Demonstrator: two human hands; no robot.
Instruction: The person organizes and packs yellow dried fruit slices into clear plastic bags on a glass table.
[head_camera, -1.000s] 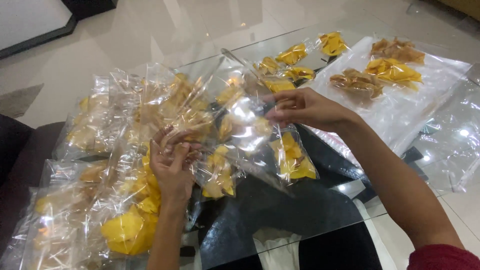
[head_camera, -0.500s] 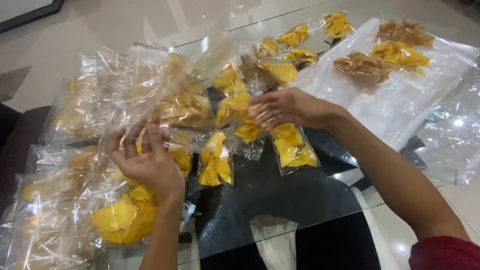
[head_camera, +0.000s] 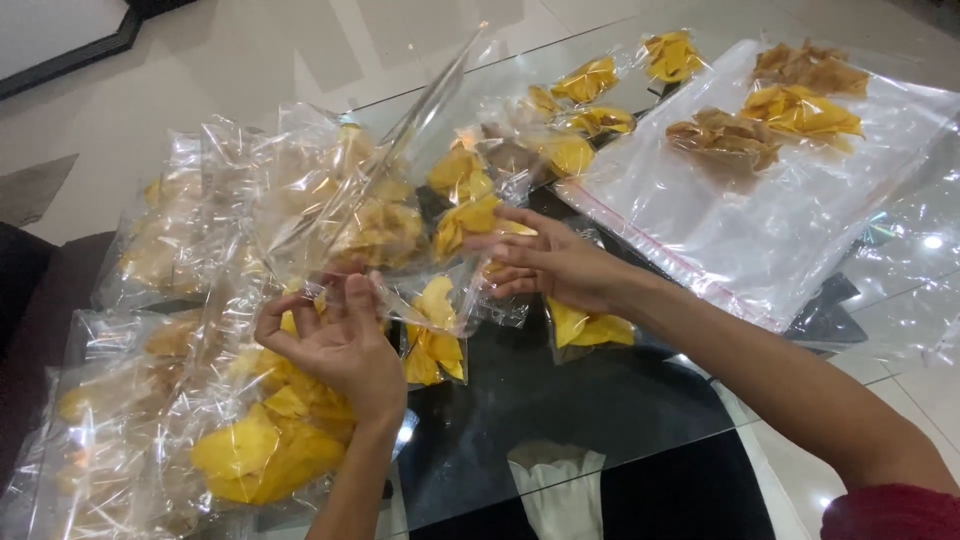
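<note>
We see the left hand (head_camera: 335, 345) raised over the near left part of the glass surface (head_camera: 600, 400), palm turned up, its fingers curled and pinching the lower edge of a clear plastic bag (head_camera: 350, 200) that stands open and lifted above the pile. The right hand (head_camera: 545, 265) reaches in from the right with fingers stretched almost flat, pressing against the side of a small packet of yellow chips (head_camera: 470, 220) that is at the mouth of that bag; we cannot tell whether it truly grips the packet or only pushes it.

Below the hands, another small chip packet (head_camera: 430, 345) lies on the surface, and one more (head_camera: 590, 328) peeks out under the right wrist. To the left, a heap of filled clear bags (head_camera: 170, 400) covers the edge of the surface, with large yellow chips (head_camera: 260, 450) showing through the nearest one.

Farther right, a big flat zip bag (head_camera: 760, 230) lies spread out, with loose piles of yellow and brownish chips (head_camera: 770, 115) on it. More small packets (head_camera: 600, 85) sit at the far edge.
</note>
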